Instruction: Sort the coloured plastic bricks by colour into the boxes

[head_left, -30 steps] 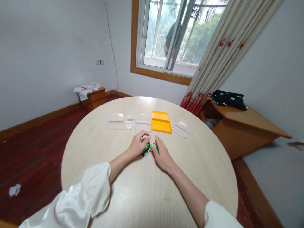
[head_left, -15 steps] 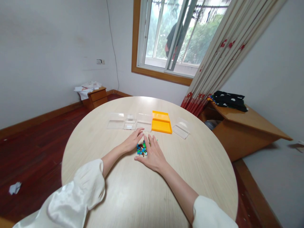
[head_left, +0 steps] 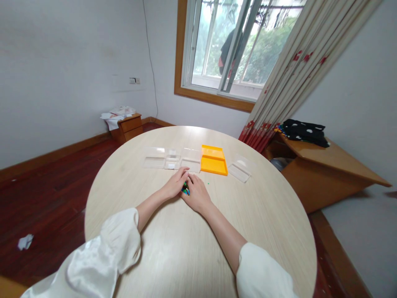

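My left hand (head_left: 174, 186) and my right hand (head_left: 195, 194) lie side by side on the round wooden table (head_left: 198, 231), cupped around a small pile of coloured pieces (head_left: 185, 189). Only a sliver of the pile shows between the hands. The fingers of both hands are curved and pressed together over the pieces, fingertips nearly meeting. One tiny green piece (head_left: 208, 181) lies loose to the right. Just beyond the hands stand a yellow tray (head_left: 213, 164) and clear plastic boxes (head_left: 172, 159).
Another clear box (head_left: 240, 169) sits right of the yellow tray. A low wooden desk (head_left: 322, 159) with dark clothing (head_left: 305, 131) stands at the right, a small cabinet (head_left: 127, 126) with papers at the back left. A curtain (head_left: 288, 74) hangs by the window.
My hands have closed in from both sides, squeezing the spread pieces into a tight pile now mostly covered. Both hands shifted slightly left and away from me.
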The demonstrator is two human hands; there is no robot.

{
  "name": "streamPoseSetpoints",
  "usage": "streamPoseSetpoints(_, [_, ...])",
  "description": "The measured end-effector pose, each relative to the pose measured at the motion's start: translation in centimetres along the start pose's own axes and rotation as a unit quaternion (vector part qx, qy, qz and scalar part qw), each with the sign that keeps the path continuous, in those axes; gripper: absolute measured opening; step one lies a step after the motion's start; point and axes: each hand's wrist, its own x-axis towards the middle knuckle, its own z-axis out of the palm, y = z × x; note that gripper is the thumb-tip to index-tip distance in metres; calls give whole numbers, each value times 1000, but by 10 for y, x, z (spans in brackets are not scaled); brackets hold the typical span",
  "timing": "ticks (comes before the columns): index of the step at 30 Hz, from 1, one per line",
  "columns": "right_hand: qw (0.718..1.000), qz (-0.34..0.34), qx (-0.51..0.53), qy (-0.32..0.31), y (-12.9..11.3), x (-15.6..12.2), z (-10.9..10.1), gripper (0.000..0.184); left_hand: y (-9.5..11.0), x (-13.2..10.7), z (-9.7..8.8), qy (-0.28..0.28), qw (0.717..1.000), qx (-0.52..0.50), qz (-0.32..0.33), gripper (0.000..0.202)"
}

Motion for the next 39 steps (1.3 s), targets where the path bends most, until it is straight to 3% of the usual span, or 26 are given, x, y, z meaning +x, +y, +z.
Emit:
streamPoseSetpoints(16, [992,25,-109,-63,-10,0,-9,26,0,-6,9,-50,998,-41,11,45])
streamPoseSetpoints(22, [995,15,-97,-14,-7,-1,-8,28,-7,-4,12,-30,993,-114,11,47])
streamPoseSetpoints(27, [993,-4,49,108,1,-2,-6,32,-9,0,12,-9,984,-176,12,49])
streamPoseSetpoints(31, [965,49,186,178,4,-1,-8,35,-9,0,14,-4,977,-214,6,51])
streamPoseSetpoints(35, [924,114,313,191,4,1,-10,37,-8,-1,16,-11,972,-233,7,50])
streamPoseSetpoints(39, [899,133,377,179,4,2,-13,38,-5,-2,16,-25,973,-231,4,52])
